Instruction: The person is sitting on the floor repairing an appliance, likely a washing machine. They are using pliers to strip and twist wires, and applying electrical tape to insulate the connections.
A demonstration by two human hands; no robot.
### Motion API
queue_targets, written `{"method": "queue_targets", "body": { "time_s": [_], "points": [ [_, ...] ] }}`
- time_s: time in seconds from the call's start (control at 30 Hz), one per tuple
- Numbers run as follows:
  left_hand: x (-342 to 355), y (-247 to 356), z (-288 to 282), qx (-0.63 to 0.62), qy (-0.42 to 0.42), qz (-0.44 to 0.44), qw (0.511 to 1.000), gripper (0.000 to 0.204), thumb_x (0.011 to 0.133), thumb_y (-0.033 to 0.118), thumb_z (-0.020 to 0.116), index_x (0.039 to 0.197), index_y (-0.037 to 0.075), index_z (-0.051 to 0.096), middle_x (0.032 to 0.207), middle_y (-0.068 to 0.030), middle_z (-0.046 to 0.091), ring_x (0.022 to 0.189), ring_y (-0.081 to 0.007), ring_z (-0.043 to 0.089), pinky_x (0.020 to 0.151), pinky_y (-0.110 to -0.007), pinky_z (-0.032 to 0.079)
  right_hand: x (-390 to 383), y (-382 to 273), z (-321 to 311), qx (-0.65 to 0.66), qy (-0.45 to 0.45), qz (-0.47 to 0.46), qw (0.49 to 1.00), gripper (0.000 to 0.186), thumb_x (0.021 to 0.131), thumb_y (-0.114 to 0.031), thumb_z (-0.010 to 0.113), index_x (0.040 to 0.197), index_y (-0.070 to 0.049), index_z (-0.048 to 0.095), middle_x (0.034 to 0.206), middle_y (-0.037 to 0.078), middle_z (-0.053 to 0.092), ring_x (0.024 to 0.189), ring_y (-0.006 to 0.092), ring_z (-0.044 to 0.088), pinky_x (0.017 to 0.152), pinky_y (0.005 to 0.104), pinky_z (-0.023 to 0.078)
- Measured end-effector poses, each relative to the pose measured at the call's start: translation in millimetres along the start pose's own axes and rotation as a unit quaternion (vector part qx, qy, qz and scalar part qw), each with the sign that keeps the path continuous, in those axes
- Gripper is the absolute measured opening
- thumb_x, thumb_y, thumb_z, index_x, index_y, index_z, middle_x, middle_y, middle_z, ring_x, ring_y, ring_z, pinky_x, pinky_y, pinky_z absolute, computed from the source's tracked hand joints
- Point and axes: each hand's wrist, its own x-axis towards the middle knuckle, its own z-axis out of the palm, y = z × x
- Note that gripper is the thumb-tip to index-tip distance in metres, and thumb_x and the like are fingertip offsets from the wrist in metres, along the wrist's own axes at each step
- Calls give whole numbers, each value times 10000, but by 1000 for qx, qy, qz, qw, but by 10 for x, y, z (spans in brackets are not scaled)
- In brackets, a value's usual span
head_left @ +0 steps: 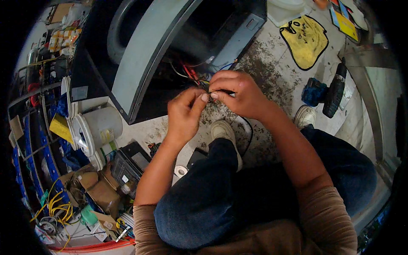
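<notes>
Both hands work close together, fingertips almost meeting: the left hand [185, 112] has its thumb and forefinger drawn into a tight pinch, and the right hand [244, 95] pinches from the other side, its thumb and forefinger nearly closed at the tips with a narrow gap behind. Between them they have hold of thin wires [193, 75], though the exact bit gripped is too small to make out. The wires, red ones among them, come to the fingers from just beyond, out of the open grey-and-black cabinet [138, 59], which stands beyond and left of the fingertips. A blue wire [229, 66] shows just beyond the right fingers. Well to the right of them lies a drill [335, 91], and farther out on that side a yellow mat [304, 42] with a black edge. Left of the fingers is a white bucket [102, 126]; nearer the body, below them, is a pale shoe [223, 130].
</notes>
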Motion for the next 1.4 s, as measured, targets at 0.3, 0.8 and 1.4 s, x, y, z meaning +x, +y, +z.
{"method": "queue_targets", "body": {
  "time_s": [0.3, 0.8, 1.4],
  "points": [
    [8, 52, -81, -302, -77, -136, 940, 160, 897, 173, 573, 946, 22, 589, 821, -56, 622, 635, -150, 569, 563, -261, 460, -8, 8, -4, -25, 19, -5, 999, 84, 750, -33, 660, 824, 1, 641, 882, 120, 629, 831, 274, 621, 734, 336, 497],
    [90, 131, -117, 67, -60, 80, 993, 112, 867, 165, 592, 861, 53, 596, 751, -51, 588, 588, -164, 555, 512, -300, 433, 8, 41, -85, 36, -52, 17, 998, 118, 763, -60, 649, 855, 14, 644, 910, 133, 634, 853, 287, 614, 753, 349, 485],
    [-19, 118, -3, 270, 142, 268, 914, 217, 730, 124, 738, 891, 50, 614, 815, -92, 625, 684, -261, 625, 580, -336, 505, 14, 26, -17, 32, 3, 14, 999, 93, 750, -35, 671, 826, 12, 646, 886, 128, 642, 831, 259, 630, 738, 329, 498]
  ]
}}
